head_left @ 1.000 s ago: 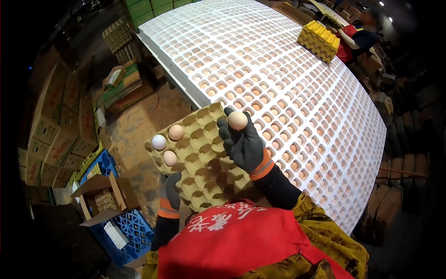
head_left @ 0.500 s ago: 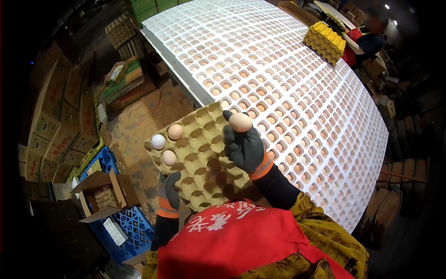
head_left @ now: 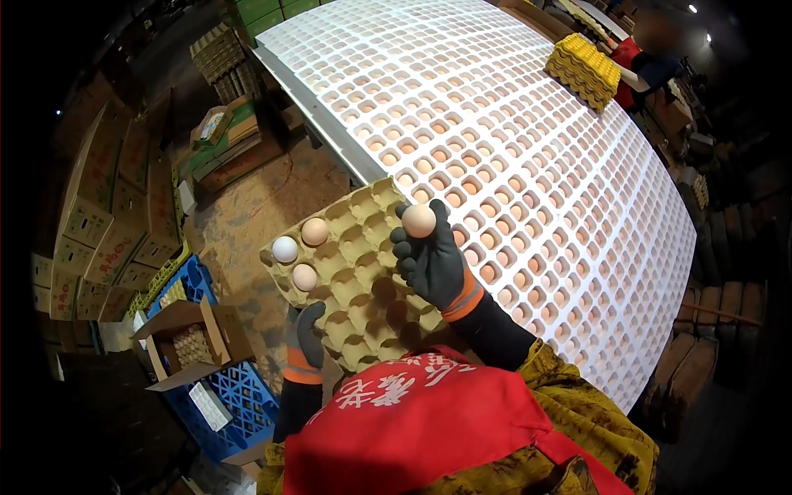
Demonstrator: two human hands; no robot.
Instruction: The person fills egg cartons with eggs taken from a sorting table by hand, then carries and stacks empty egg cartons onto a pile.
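Note:
My right hand (head_left: pixel 433 260), in a dark grey glove with an orange cuff, grips an egg (head_left: pixel 419 220) in its fingers, held up over the right edge of the pulp egg tray (head_left: pixel 355 264). Two brownish eggs, one at the far side (head_left: pixel 314 232) and one nearer (head_left: pixel 304 277), sit in the tray's left cups beside a white egg (head_left: pixel 285 249). My left hand (head_left: pixel 308 334), gloved alike, holds the tray by its near left edge; its fingers are partly hidden beneath. Right of the tray, a white cupped surface (head_left: pixel 528 219) carries rows of eggs.
Yellow egg trays (head_left: pixel 582 70) are stacked on the white surface's far right, near a person (head_left: pixel 648 70) in a red apron. An open carton (head_left: pixel 186 342) of eggs stands on a blue pallet (head_left: pixel 243 404) at left. Cartons (head_left: pixel 115 223) are piled along the left side.
The egg in my right hand has turned to look rounder and shifted slightly left. My left hand keeps its hold on the tray. The person at the far right has moved a little.

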